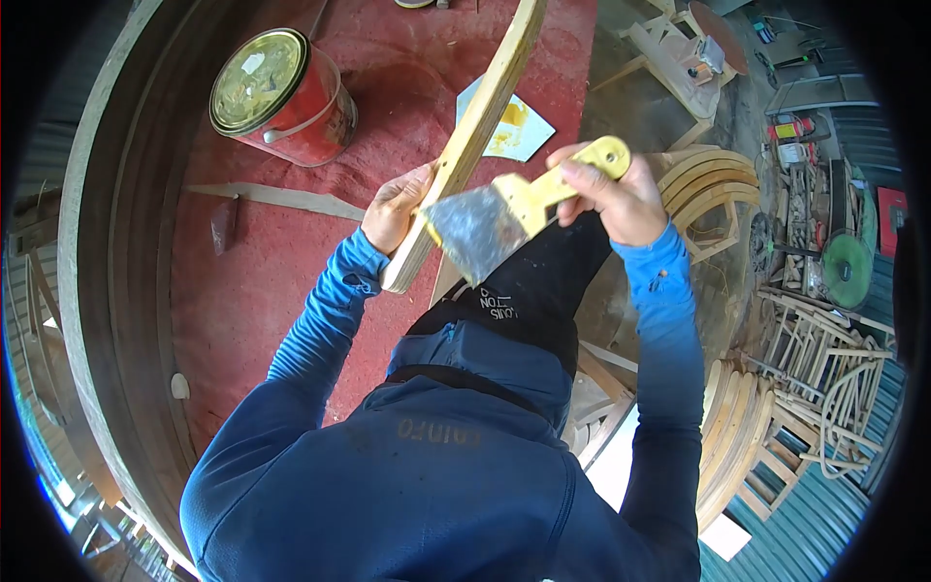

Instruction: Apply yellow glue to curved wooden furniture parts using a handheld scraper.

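Observation:
My left hand (396, 209) is closed round the lower end of a long, slightly curved wooden strip (475, 116), which slants up toward the far side. In my right hand (621, 194) is a putty knife (529, 204) with a yellow handle, its wide grey blade tilted down and to the left. The blade's left corner overlaps the strip near my left hand; I cannot tell whether they touch. Yellowish residue shows along the blade's edge. Behind the strip lies a pale board (524, 126) smeared with yellow paste.
A red paint can (320, 121) with a smeared lid stands on the red surface (262, 291) at the far left. A thin wooden piece (291, 199) lies below it. A large curved wooden frame (87, 242) borders the left. Curved slats (713, 179) and chair frames (824, 359) are stacked at right.

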Available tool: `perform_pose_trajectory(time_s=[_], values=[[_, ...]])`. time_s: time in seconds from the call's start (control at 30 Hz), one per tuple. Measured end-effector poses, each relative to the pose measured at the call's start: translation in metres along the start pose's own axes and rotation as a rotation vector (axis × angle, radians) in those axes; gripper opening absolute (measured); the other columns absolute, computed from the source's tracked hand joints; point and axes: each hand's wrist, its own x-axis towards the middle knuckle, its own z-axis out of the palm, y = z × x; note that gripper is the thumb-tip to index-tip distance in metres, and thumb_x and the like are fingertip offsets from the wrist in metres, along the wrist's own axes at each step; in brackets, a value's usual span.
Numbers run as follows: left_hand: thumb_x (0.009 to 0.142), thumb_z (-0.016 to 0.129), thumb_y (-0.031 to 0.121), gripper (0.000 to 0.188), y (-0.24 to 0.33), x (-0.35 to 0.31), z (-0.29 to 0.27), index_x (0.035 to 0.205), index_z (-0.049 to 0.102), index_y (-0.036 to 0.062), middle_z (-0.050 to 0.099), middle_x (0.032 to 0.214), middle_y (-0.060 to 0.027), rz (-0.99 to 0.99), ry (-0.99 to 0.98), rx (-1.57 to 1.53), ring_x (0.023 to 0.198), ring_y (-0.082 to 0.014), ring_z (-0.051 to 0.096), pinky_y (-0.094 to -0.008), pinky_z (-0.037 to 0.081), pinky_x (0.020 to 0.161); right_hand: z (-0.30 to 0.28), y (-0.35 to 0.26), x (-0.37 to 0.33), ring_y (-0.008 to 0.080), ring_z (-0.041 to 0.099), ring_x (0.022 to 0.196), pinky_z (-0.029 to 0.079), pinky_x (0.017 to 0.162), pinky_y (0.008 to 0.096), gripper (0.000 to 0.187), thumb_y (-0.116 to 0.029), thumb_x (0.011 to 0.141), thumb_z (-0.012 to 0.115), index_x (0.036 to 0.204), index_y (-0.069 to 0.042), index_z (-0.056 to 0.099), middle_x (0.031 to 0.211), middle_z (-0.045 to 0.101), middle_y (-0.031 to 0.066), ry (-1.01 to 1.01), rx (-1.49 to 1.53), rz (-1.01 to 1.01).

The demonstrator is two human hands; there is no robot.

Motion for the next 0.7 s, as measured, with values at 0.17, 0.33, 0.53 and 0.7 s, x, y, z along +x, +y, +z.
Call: perform_pose_trajectory(time_s=[0.17,0.33,0.53,0.7], values=[[0.107,0.048,0.035,0.05,0.01,-0.005,0.006,0.146,0.051,0.0031,0.068,0.1,-0.0056,-0.111,-0.061,-0.093,0.082,-0.0113,0.064,-0.0251,0.052,0.074,-0.001,0.009,-0.008,0.0188,0.067,0.064,0.058,0.057,0.0318,0.028,-0.019,0.097,0.067,0.11,0.005,0.066,0.089,0.071,0.015,-0.086,0.022,0.022],[0.109,0.037,0.043,0.044,0.003,-0.004,0.001,0.119,0.06,0.0066,0.061,0.074,-0.0086,-0.123,-0.039,-0.134,0.053,-0.0174,0.055,-0.0308,0.045,0.053,-0.046,0.035,0.012,0.017,0.067,0.067,0.058,0.059,0.0317,0.031,-0.026,0.099,0.066,0.112,0.001,0.067,0.094,0.071,0.0121,0.17,0.484,-0.07],[0.108,0.035,0.047,0.048,0.024,-0.034,0.01,0.113,0.061,0.0071,0.052,0.064,-0.0111,-0.17,-0.103,-0.562,0.046,-0.0223,0.046,-0.0373,0.039,0.047,-0.06,0.031,0.042,0.0166,0.066,0.066,0.059,0.06,0.0323,0.032,-0.028,0.099,0.066,0.114,0.0,0.065,0.091,0.07,0.0104,0.201,0.55,-0.089],[0.108,0.034,0.044,0.045,0.013,-0.047,-0.006,0.112,0.06,0.007,0.052,0.064,-0.0128,-0.158,-0.149,-0.605,0.046,-0.0248,0.046,-0.0381,0.039,0.047,-0.033,0.021,0.057,0.0166,0.069,0.069,0.061,0.059,0.0302,0.032,-0.028,0.098,0.068,0.11,0.001,0.066,0.09,0.071,0.011,0.09,0.404,-0.085]])
